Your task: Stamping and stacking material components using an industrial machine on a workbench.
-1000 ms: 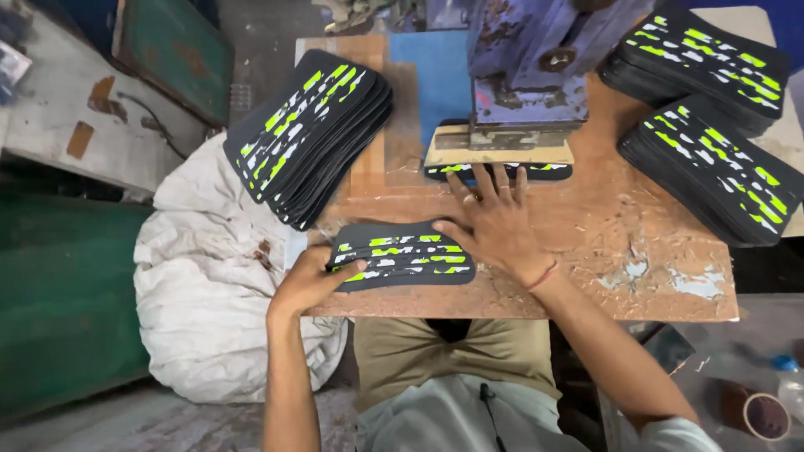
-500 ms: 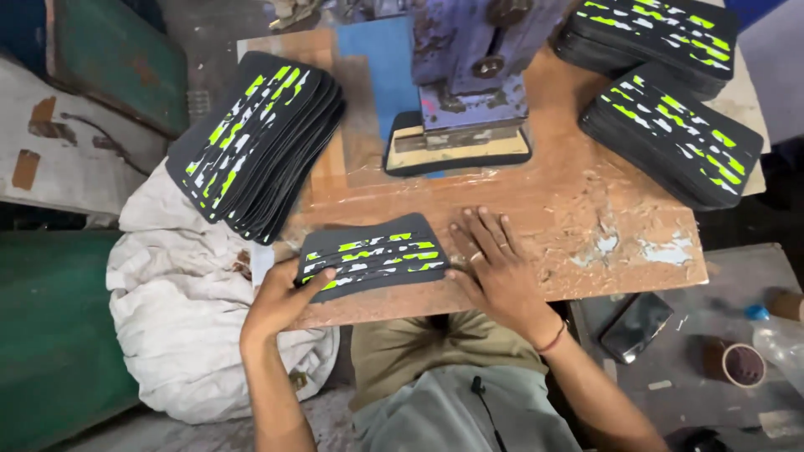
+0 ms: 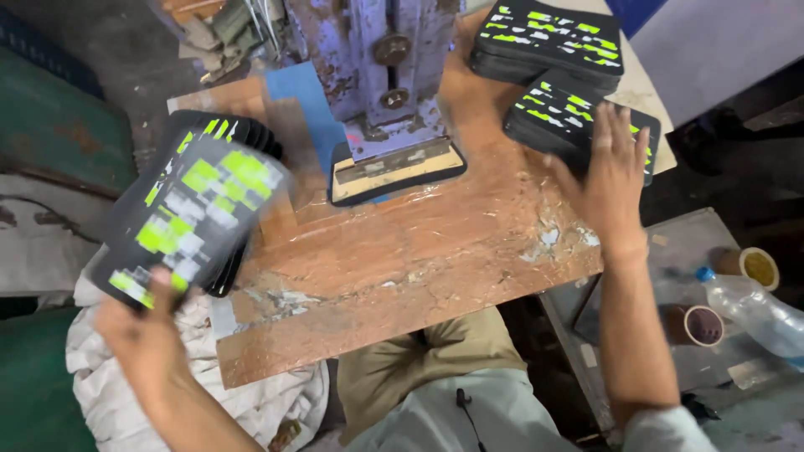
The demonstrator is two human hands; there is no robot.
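A small batch of black sheets with neon-green marks (image 3: 188,222) is gripped in the left hand (image 3: 146,331), held over the pile at the bench's (image 3: 402,268) left edge. The right hand (image 3: 611,180) is spread open, empty, above the right-hand stack (image 3: 578,113).

A small, rough workshop: a worn wooden workbench (image 3: 402,276) holds a chipped blue press machine (image 3: 381,75), with stacks of black printed sheets (image 3: 548,42) piled around it.
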